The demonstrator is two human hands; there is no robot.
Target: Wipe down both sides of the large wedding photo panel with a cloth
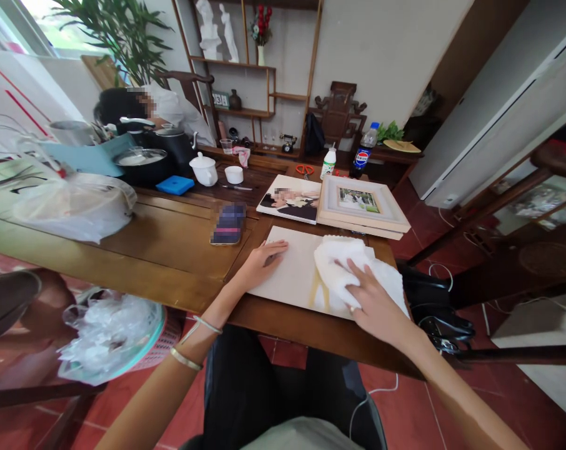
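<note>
Cloth first: your right hand (374, 303) is pressed flat on the crumpled white towel (353, 269), fingers spread over it rather than pinching it, and the towel sits on the pale flat rectangular board (295, 275) lying at the near edge of the brown wooden surface (170, 240). Your left hand (262, 262) lies palm-down on the board's left side, fingers together and flat, gripping nothing, just pinning it.

Stuff around: a white-framed picture (362, 209) stacked just behind the board toward the right edge, an unframed photo print (290, 199) beside that, and a phone (228, 224) left of the board, close but apart.

What could go wrong, my guess: the board's near edge lines up right with the surface's edge, so a hard push toward you could slide it off if that left hand lifts. There are yellowish streaks on the board just under the towel; smearing seems possible. A wide sweep away from you might bump the framed picture, since it's right there.
</note>
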